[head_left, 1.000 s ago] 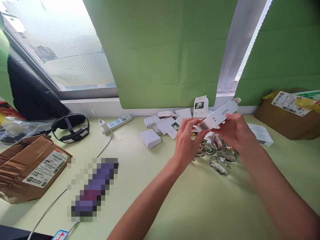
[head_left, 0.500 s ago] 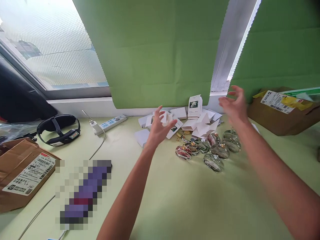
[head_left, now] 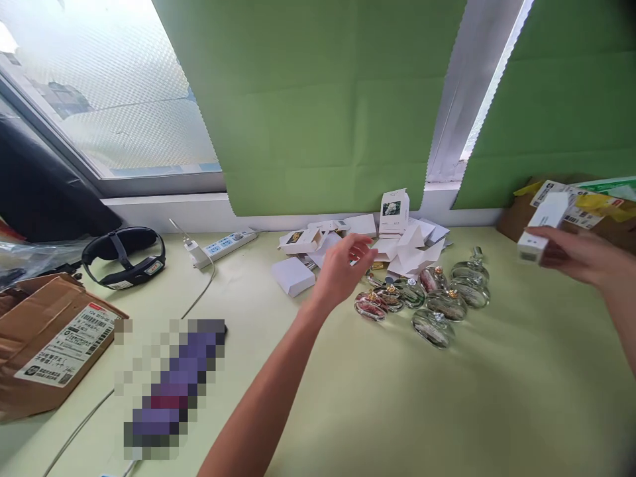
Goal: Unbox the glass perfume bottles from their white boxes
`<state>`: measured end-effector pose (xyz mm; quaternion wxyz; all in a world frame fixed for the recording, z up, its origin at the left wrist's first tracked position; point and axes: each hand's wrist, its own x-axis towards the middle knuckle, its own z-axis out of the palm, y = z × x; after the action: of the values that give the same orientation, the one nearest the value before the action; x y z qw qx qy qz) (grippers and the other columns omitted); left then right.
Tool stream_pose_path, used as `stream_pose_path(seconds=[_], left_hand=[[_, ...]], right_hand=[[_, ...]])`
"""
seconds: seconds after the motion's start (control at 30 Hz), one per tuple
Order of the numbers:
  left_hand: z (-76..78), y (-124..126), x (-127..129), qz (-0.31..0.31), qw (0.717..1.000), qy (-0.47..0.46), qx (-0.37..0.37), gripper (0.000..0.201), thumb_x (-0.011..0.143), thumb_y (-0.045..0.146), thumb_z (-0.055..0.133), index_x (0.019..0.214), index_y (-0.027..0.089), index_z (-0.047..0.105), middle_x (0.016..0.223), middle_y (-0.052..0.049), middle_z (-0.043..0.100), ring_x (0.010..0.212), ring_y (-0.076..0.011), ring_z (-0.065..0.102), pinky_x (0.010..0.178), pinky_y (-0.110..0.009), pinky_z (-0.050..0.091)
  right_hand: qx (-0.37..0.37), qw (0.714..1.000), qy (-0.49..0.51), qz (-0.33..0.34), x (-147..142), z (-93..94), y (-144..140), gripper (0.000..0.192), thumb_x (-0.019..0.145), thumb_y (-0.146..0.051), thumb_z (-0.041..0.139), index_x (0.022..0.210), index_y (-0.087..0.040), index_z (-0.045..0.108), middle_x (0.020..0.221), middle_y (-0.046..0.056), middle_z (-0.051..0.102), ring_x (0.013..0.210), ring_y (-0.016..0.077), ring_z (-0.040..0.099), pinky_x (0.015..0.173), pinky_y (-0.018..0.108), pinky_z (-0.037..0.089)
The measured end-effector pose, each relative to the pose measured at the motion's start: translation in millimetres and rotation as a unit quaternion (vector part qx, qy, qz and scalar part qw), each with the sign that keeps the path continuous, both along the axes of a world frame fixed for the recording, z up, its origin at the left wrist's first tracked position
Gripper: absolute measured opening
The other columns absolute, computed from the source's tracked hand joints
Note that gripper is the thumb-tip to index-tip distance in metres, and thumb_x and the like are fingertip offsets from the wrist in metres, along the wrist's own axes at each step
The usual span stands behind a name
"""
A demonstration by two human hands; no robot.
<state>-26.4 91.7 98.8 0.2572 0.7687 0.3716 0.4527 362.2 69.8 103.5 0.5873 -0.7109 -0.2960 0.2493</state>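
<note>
At the right, my right hand [head_left: 579,255] is closed around a small white carton [head_left: 546,218], raised above the table in front of the cardboard box. My left hand [head_left: 342,271] hovers by the white cartons and the glass bottles, fingers curved and thumb apart; I see nothing in it. Just right of it stand several round, flat perfume bottles [head_left: 447,305] with metallic necks. One bottle at the back right carries a tall silver cap [head_left: 477,254]. White cartons, some opened out, lie in a heap [head_left: 412,248] behind the bottles; one upright carton [head_left: 394,213] shows a white flower picture.
A brown box [head_left: 511,215] stands at the far right, another brown carton [head_left: 64,344] at the left. A black headset [head_left: 124,258], a power strip [head_left: 231,244] with a cable and a blurred-out purple phone-like object [head_left: 179,384] lie leftward. Green blinds [head_left: 322,106] hang behind.
My right hand has moved right and now holds a white carton. My left hand has moved right and lower, its fingers more curled. The view has shifted slightly.
</note>
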Motion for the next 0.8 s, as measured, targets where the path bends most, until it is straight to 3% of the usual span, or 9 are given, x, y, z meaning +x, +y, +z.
stream_pose_path(seconds=[0.07, 0.13, 0.2, 0.33, 0.43, 0.7, 0.8], left_hand=[[-5.3, -14.4, 19.5, -0.026, 0.998, -0.01, 0.05, 0.015, 0.092, 0.03, 0.067, 0.103, 0.02, 0.065, 0.096, -0.004, 0.071, 0.084, -0.0141, 0.068, 0.079, -0.029, 0.057], [-12.7, -28.7, 38.5, -0.045, 0.992, -0.013, 0.118, 0.029, 0.089, 0.036, 0.071, 0.113, 0.021, 0.063, 0.113, -0.008, 0.069, 0.098, -0.0177, 0.067, 0.086, -0.032, 0.058], [-20.2, -38.9, 52.2, -0.029, 0.984, -0.026, 0.173, 0.039, 0.088, 0.039, 0.072, 0.121, 0.022, 0.059, 0.123, -0.011, 0.065, 0.111, -0.0218, 0.064, 0.091, -0.036, 0.058], [-29.4, -41.8, 57.8, 0.051, 0.967, -0.074, 0.238, 0.034, 0.091, 0.035, 0.069, 0.121, 0.023, 0.058, 0.115, -0.009, 0.066, 0.109, -0.0214, 0.064, 0.09, -0.037, 0.058], [-30.0, -35.8, 51.2, 0.078, 0.96, -0.088, 0.253, 0.028, 0.093, 0.034, 0.066, 0.119, 0.024, 0.058, 0.11, -0.007, 0.066, 0.104, -0.0195, 0.065, 0.087, -0.035, 0.058], [-27.3, -27.7, 43.9, 0.044, 0.968, -0.088, 0.229, 0.029, 0.093, 0.036, 0.066, 0.119, 0.023, 0.059, 0.113, -0.009, 0.065, 0.107, -0.0205, 0.065, 0.084, -0.035, 0.058], [-29.5, -27.9, 45.4, 0.062, 0.963, -0.094, 0.244, 0.028, 0.095, 0.031, 0.064, 0.122, 0.025, 0.059, 0.116, -0.009, 0.064, 0.109, -0.0205, 0.064, 0.087, -0.035, 0.058]], right_hand=[[0.035, 0.991, 0.082, 0.095, -31.9, 10.8, -9.6, 0.017, 0.071, -0.031, 0.076, 0.081, -0.026, 0.063, 0.117, 0.018, 0.069, 0.107, 0.031, 0.068, 0.083, 0.047, 0.056], [0.082, 0.971, 0.143, 0.173, -79.6, 12.8, -19.8, 0.018, 0.076, -0.04, 0.074, 0.083, -0.027, 0.063, 0.114, 0.011, 0.071, 0.1, 0.0267, 0.07, 0.077, 0.041, 0.06], [0.15, 0.907, 0.281, 0.274, -130.1, 9.8, -29.5, 0.025, 0.073, -0.036, 0.081, 0.09, -0.027, 0.066, 0.118, 0.008, 0.071, 0.105, 0.0263, 0.068, 0.081, 0.038, 0.063], [0.205, 0.85, 0.378, 0.305, -192.7, 4.7, -40.7, 0.023, 0.072, -0.03, 0.084, 0.091, -0.027, 0.07, 0.101, 0.001, 0.075, 0.089, 0.018, 0.07, 0.065, 0.024, 0.063], [0.218, 0.834, 0.406, 0.303, -202.1, 4.1, -40.1, 0.021, 0.074, -0.03, 0.084, 0.091, -0.028, 0.07, 0.102, -0.001, 0.075, 0.086, 0.0152, 0.069, 0.062, 0.022, 0.062], [0.208, 0.835, 0.422, 0.286, -205.4, 1.2, -36.5, 0.026, 0.075, -0.034, 0.085, 0.095, -0.026, 0.071, 0.1, -0.001, 0.073, 0.087, 0.0151, 0.069, 0.065, 0.024, 0.061], [0.222, 0.82, 0.449, 0.276, -211.3, -0.4, -36.4, 0.019, 0.079, -0.033, 0.082, 0.092, -0.025, 0.07, 0.089, -0.003, 0.072, 0.078, 0.012, 0.067, 0.064, 0.023, 0.06]])
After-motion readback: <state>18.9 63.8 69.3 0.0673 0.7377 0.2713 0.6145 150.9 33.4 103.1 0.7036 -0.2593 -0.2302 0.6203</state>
